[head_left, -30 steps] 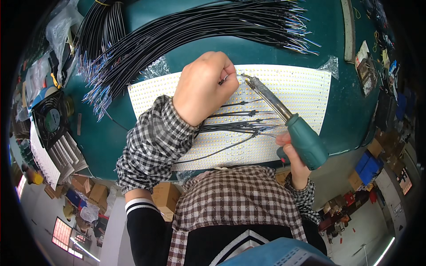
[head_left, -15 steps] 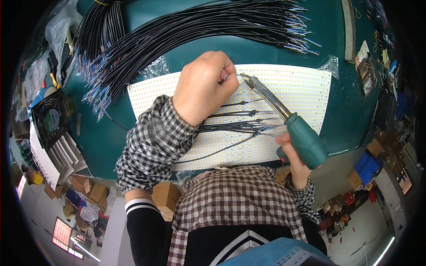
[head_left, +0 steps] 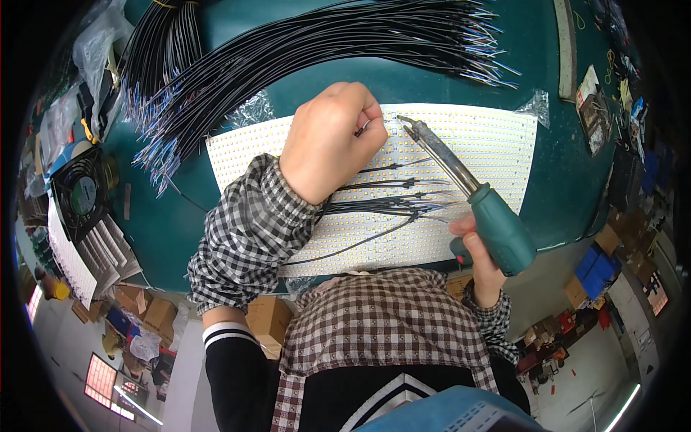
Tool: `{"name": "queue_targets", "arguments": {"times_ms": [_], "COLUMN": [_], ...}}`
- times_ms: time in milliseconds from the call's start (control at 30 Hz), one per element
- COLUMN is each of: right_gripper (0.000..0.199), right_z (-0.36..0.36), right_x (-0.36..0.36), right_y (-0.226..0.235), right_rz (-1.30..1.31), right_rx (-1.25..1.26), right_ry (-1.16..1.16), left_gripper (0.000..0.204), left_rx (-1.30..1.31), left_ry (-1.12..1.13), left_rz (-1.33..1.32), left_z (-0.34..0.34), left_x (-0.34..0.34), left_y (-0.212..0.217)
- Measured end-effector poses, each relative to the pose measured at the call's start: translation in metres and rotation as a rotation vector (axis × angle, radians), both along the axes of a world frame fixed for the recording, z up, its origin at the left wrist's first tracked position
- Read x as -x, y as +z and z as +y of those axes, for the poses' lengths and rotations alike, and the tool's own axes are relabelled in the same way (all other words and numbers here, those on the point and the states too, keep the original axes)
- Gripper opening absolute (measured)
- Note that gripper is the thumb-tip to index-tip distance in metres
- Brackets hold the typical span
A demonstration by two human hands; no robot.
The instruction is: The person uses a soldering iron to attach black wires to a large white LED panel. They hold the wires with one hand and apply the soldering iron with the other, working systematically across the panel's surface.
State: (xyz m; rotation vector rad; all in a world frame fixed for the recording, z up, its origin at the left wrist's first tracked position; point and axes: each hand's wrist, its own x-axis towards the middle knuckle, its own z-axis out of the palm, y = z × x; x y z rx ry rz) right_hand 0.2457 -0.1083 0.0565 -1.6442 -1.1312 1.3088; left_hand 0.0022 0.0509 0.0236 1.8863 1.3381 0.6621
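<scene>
My left hand (head_left: 335,137) is closed in a pinch over the far part of a white LED board (head_left: 475,144). A short dark piece of cable (head_left: 362,129) shows between its fingers; the rest is hidden by the hand. Wrapped round the green handle of a soldering iron (head_left: 497,216), my right hand (head_left: 481,248) is at the board's near right. The iron's tip points up and left, close to the board's far edge, just right of my left fingers. Whether the tip touches the board I cannot tell. Several black cables (head_left: 374,207) with thin coloured wire ends lie across the board's middle.
A large bundle of black cables (head_left: 317,43) with stripped ends lies along the far side of the green table (head_left: 561,187). At the left stand a black fan (head_left: 80,194) and a stack of white strips (head_left: 108,248). Clear plastic film (head_left: 536,108) touches the board's far right corner.
The soldering iron in my right hand has shifted slightly right, its tip moving a little away from my left fingers. My left hand has stayed in place.
</scene>
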Motion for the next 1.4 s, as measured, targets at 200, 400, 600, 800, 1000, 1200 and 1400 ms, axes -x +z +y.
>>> {"name": "queue_targets", "arguments": {"times_ms": [200,400,600,800,1000,1200,1400], "right_gripper": [0.049,0.024,0.022,0.03,0.028,0.017,0.022], "right_z": [0.001,0.012,-0.027,-0.029,-0.035,-0.045,-0.031], "right_x": [0.001,0.0,-0.002,-0.019,-0.002,-0.021,-0.013], "right_y": [0.002,0.006,0.007,-0.01,-0.001,-0.011,0.016], "right_rz": [0.077,0.114,-0.356,0.092,0.152,-0.255,0.3], "right_rx": [0.039,-0.092,-0.229,0.07,-0.057,-0.356,-0.287], "right_ry": [-0.072,-0.129,0.039,-0.309,-0.367,-0.059,-0.327], "left_gripper": [0.01,0.051,0.056,0.022,0.013,0.024,0.041], "left_rx": [0.015,0.441,0.724,0.414,-0.386,-0.449,-0.751], "left_ry": [-0.005,0.061,0.027,0.019,0.13,0.322,0.247], "left_rz": [-0.011,-0.203,-0.402,-0.099,0.271,0.458,0.614], "left_z": [0.001,-0.023,-0.108,-0.135,-0.092,-0.034,-0.074], "left_x": [-0.002,0.01,0.087,0.143,0.13,0.155,0.064], "left_y": [0.0,0.036,0.048,0.059,0.078,0.013,0.063]}}
